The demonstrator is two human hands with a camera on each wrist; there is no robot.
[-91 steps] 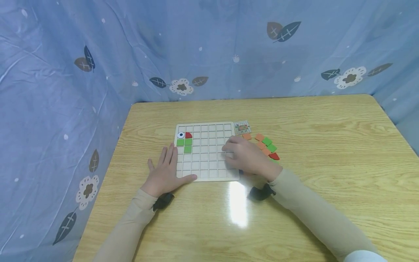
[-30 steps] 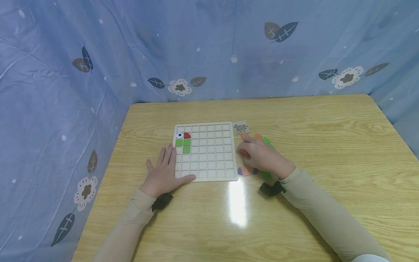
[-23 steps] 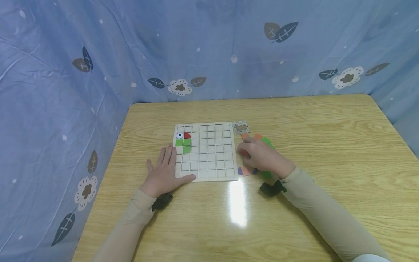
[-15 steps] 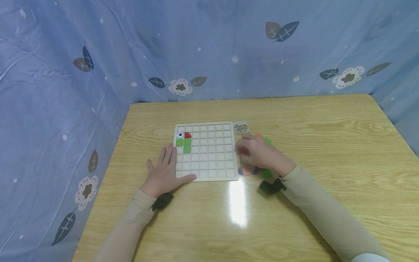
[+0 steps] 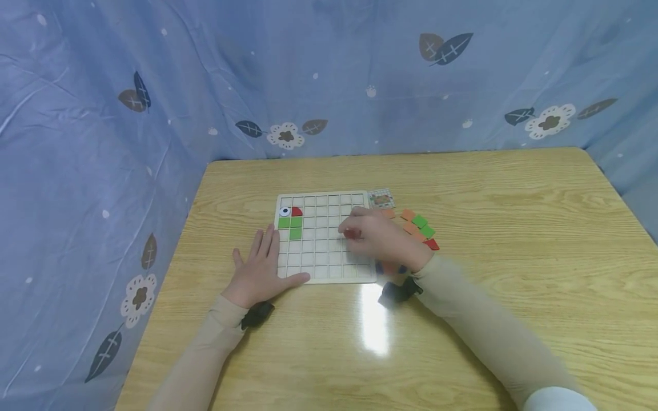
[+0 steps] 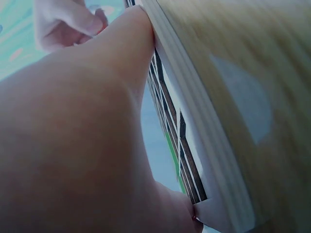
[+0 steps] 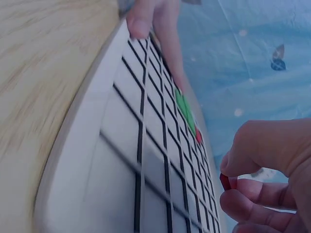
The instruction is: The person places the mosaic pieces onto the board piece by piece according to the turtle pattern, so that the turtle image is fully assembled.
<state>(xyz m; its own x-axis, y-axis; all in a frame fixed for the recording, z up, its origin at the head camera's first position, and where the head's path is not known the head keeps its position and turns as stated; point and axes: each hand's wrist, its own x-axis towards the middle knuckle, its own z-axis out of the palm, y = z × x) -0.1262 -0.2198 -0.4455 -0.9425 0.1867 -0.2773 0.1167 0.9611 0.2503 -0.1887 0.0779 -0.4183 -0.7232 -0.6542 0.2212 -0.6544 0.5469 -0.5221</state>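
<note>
A pale grid board [image 5: 321,257] lies on the wooden table. Its upper left cells hold a round eye tile [image 5: 285,211], a red quarter-round tile [image 5: 296,212] and green square tiles [image 5: 295,233]. My left hand [image 5: 257,271] rests along the board's left edge, fingers straight, thumb over the front edge. Above the right part of the board, my right hand [image 5: 377,234] pinches a red tile [image 7: 225,182] between thumb and fingertips; the grid shows beneath it in the right wrist view. The red tile's full shape is hidden by the fingers.
Right of the board lie loose orange tiles [image 5: 408,215], green tiles [image 5: 420,221] and a red tile [image 5: 432,244]. A small picture card [image 5: 381,198] sits at the board's upper right corner. Purple and orange pieces [image 5: 390,268] are partly covered by the right wrist. A blue curtain [image 5: 339,74] hangs behind the table.
My right hand has moved left from the loose tiles to over the board, carrying a red tile. The left hand stays at the board's edge.
</note>
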